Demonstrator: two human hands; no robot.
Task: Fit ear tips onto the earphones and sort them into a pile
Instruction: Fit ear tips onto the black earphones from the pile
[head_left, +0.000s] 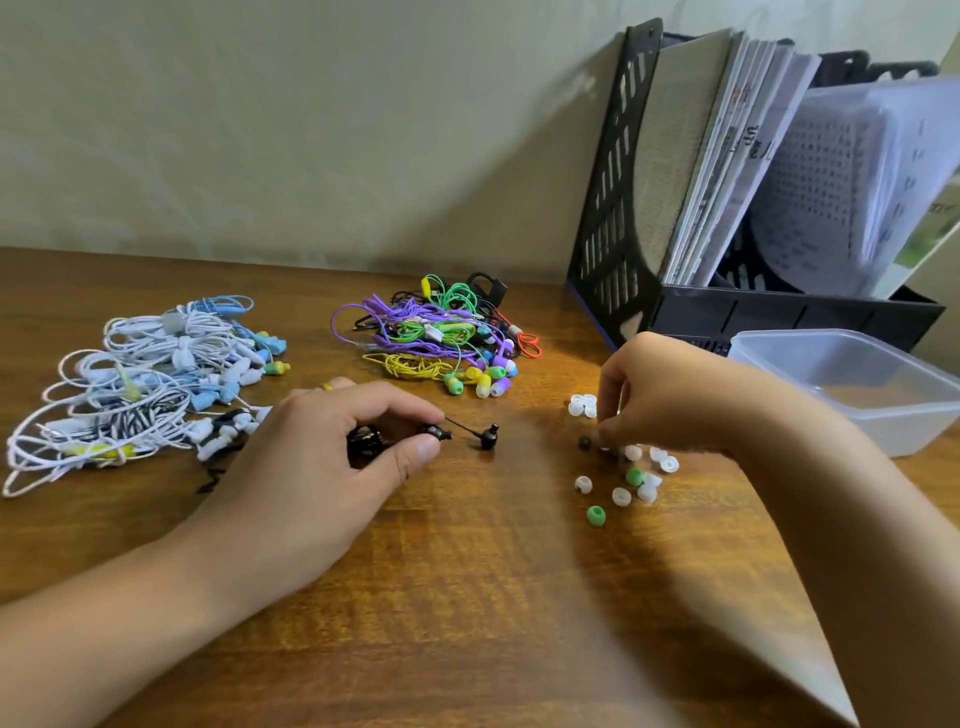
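Two hands: left grip (332, 441) pinches black earphone (435, 432); right (670, 389) over ear tips (621, 496)

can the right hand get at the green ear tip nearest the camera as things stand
Probably yes. The green ear tip lies alone on bare table, just nearer the camera than the right hand, whose fingers are down among the loose ear tips. Nothing covers it.

You have a black perforated file rack (613, 208) standing at the back right of the wooden desk (467, 597), against the pale wall (260, 130). Inside the rack you see upright booklets and papers (727, 156), with a curled printed sheet (841, 197) in its right-hand bay. Just in front of the rack, to its right, sits a clear plastic tub (852, 384).
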